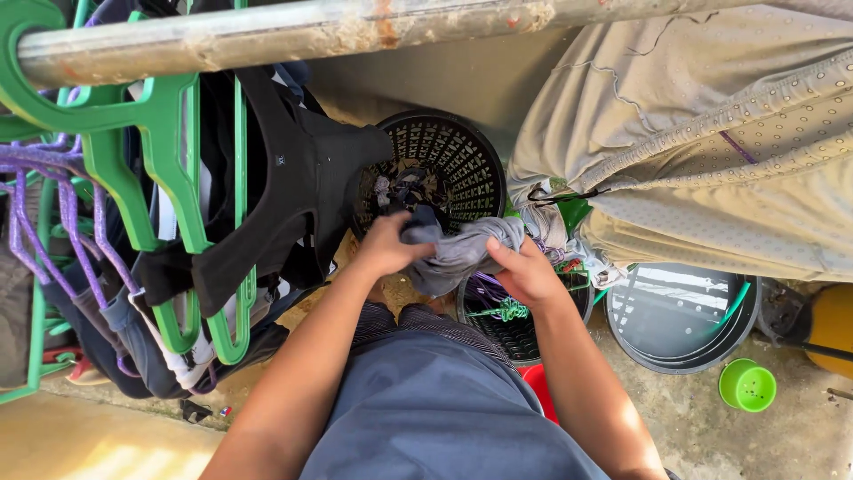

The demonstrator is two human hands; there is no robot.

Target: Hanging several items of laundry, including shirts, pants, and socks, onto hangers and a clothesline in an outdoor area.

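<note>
Both my hands grip a wet grey garment [462,251] bunched up just above two baskets. My left hand [386,245] clutches its left end and my right hand [526,271] clutches its right end. Directly below stands a black slatted laundry basket [471,164] with a few crumpled dark clothes [404,188] at its bottom. A second, smaller black basket [524,336] near my right hand holds purple and green hangers [498,307].
A rusty metal rail [293,34] crosses the top, hung with green hangers [169,151] and dark clothes [293,187] on the left and a beige dotted sheet [711,142] on the right. A black water tub [682,318], a small green cup [747,386] and a yellow container [835,324] stand on the concrete floor.
</note>
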